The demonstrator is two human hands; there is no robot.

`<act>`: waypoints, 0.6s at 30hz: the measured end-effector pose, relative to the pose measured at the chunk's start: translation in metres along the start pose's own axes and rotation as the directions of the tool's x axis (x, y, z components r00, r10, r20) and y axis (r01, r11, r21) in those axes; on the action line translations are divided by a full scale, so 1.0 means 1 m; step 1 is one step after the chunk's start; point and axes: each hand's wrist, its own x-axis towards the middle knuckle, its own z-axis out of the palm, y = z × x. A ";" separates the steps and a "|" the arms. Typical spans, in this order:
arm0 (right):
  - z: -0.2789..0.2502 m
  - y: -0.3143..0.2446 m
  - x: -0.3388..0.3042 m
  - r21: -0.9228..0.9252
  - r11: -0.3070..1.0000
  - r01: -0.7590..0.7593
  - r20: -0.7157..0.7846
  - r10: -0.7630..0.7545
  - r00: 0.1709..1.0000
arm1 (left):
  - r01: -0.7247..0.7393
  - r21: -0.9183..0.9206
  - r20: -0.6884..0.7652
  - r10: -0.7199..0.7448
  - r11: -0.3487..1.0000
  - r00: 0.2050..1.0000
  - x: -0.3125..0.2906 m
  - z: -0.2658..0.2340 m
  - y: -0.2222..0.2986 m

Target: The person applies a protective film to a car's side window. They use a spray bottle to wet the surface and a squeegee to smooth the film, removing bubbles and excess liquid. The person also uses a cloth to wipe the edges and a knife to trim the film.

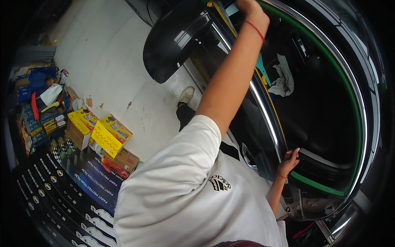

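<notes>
My left arm reaches across a black car door (230,88) toward the top edge. My left hand (247,5) is cut off there, with its fingers out of sight. Lower right, beside the rear end of the window sill, is my right hand (289,163). Its thumb and fingers are pinched together, and what they hold, if anything, I cannot make out. A bright metal trim strip (263,106) runs along the sill between the hands, with a thin yellow strip (275,112) beside it. Green edging (357,103) lines the window frame.
A black side mirror (168,45) juts from the door. A crumpled grey cloth (283,76) lies inside the car. On the pale tiled floor (107,53), left, are yellow boxes (110,133) and a pile of packages (43,103). Black printed panels (61,193) fill the lower left.
</notes>
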 end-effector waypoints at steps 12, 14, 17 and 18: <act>0.006 -0.002 0.002 -0.036 0.999 0.005 -0.039 -0.007 0.999 | 0.148 -0.415 0.295 -0.021 0.898 0.955 0.068 -0.038 0.004; -0.001 0.006 -0.003 -0.027 1.000 -0.001 -0.065 -0.001 0.998 | -0.051 -0.189 -0.269 -0.002 0.981 0.963 0.028 -0.006 0.021; 0.001 0.006 0.001 -0.038 0.999 0.033 -0.066 -0.036 0.997 | -0.174 0.151 -0.369 0.218 0.973 0.904 0.040 -0.009 0.024; 0.003 0.007 0.000 -0.042 0.998 0.043 -0.069 -0.046 0.997 | -0.229 0.153 -0.371 0.271 0.961 0.888 0.027 -0.003 0.026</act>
